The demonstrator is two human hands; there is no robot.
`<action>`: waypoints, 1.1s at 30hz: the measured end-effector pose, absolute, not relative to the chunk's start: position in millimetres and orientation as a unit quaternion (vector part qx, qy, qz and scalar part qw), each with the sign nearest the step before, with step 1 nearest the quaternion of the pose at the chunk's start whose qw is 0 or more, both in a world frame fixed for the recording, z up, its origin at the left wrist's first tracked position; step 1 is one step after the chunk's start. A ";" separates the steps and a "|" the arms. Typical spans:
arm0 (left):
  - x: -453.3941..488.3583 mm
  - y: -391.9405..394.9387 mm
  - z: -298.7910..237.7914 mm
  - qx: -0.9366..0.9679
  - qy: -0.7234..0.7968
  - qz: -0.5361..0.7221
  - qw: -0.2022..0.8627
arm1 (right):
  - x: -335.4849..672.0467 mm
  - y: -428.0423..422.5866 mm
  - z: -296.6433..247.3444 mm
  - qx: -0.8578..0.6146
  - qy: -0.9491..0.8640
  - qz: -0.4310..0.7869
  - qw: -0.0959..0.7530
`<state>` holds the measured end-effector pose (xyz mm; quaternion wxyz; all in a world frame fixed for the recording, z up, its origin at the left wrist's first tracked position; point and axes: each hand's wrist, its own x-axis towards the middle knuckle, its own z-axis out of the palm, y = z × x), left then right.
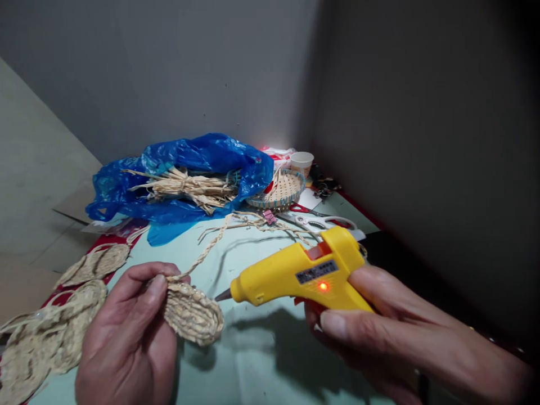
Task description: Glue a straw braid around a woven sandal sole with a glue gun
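Note:
Between the thumb and fingers of my left hand is a small oval coil of braided straw, held a little above the table. From its upper edge a loose straw braid runs up and away across the table. My right hand is wrapped round the handle of a yellow glue gun, whose orange light glows. The gun's dark nozzle points left, at or very near the coil's right edge; I cannot tell whether it touches.
A blue plastic bag with a straw bundle lies behind. Right of it are a woven basket, a paper cup and white-handled scissors. Coiled straw pieces lie at left. A dark wall stands close on the right.

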<state>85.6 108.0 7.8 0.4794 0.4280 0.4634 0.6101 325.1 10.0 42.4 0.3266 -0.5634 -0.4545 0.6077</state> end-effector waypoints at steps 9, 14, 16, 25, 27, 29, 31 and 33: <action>84.6 114.8 12.9 0.340 0.445 0.634 0.533 | 322.8 43.8 26.6 -0.413 -0.374 0.664 0.498; 85.4 112.3 12.8 0.338 0.440 0.631 0.542 | 317.2 55.7 8.5 -0.524 -0.427 0.603 0.423; 86.5 110.0 13.4 0.349 0.437 0.627 0.543 | 315.1 57.8 1.9 -0.542 -0.457 0.591 0.384; 95.2 104.4 15.3 0.360 0.458 0.622 0.522 | 324.6 54.6 7.4 -0.738 -0.579 0.269 0.220; 95.1 104.4 12.3 0.364 0.468 0.618 0.516 | 322.3 50.7 13.6 -0.769 -0.587 0.177 0.179; 94.2 102.8 8.0 0.380 0.476 0.602 0.516 | 315.4 44.2 19.3 -0.765 -0.617 0.118 0.145; 94.5 98.7 4.0 0.399 0.482 0.577 0.525 | 304.9 35.5 23.5 -0.717 -0.665 0.133 0.162; 97.4 92.8 2.0 0.410 0.490 0.557 0.531 | 293.0 27.5 25.7 -0.649 -0.682 0.247 0.228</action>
